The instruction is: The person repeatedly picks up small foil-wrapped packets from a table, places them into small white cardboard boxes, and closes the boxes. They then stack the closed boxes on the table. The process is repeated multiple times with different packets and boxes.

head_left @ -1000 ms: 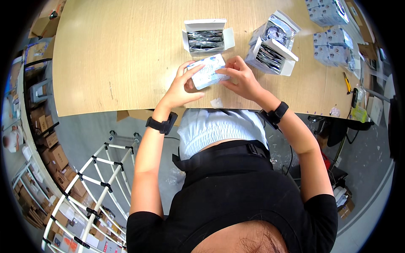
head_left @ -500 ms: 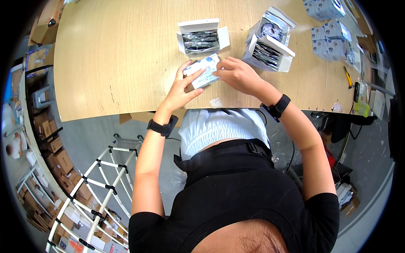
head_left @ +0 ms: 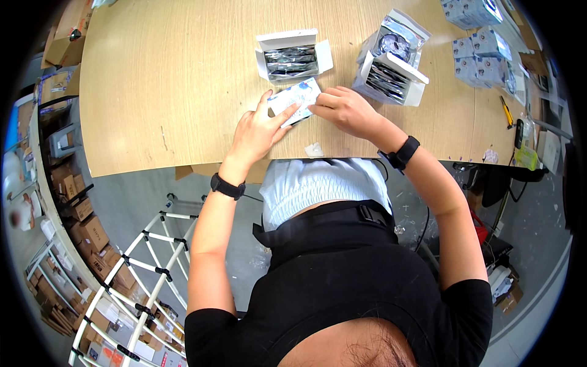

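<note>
Your left hand (head_left: 255,131) and right hand (head_left: 343,110) pinch opposite ends of the small white-and-blue flat carton (head_left: 295,98), slanted on the pale wooden bench (head_left: 183,79), fingers closed on it.

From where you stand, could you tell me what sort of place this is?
Probably a packing or warehouse workroom: a wooden worktable carries open white cartons of foil packets, stacks of small blue-and-white boxes wait at its far right corner, and shelves of cardboard boxes line the left side.
</note>
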